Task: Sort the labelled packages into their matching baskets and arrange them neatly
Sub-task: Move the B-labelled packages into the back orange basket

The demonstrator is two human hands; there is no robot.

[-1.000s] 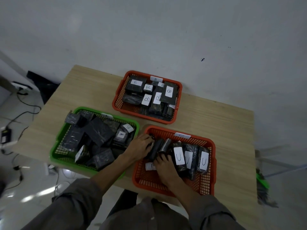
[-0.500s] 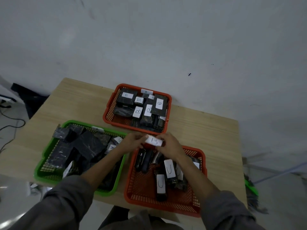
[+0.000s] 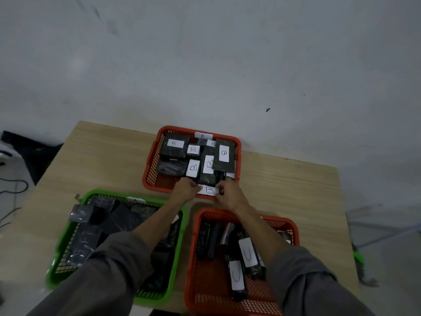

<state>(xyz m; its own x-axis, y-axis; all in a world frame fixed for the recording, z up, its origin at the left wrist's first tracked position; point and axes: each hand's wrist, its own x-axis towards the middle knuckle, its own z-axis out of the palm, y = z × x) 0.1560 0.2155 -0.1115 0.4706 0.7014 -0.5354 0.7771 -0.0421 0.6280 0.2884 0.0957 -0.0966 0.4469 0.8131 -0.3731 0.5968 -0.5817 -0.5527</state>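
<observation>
Head view: a package labelled B [image 3: 209,190] is held between both hands at centre frame, over the near rim of the far orange basket [image 3: 149,176]. Left hand [image 3: 185,189] pinches its left end, right hand [image 3: 227,193] pinches its right end; fingers are curled round the edges, and the exact finger count on the package cannot be told.

Step judged in hand: placing a B package into the B basket. Next move calls for lowering it into the free strip at the basket's near edge, label up, lined up with its neighbours.

Counts: three baskets — far orange, near orange [image 3: 193,270] at lower right, green [image 3: 66,236] at lower left. Six B labels are readable on packages in the far basket, plus one tag on its far rim. Two U-marked labels are seen in the near orange basket. Green basket contents are too dark to count.
</observation>
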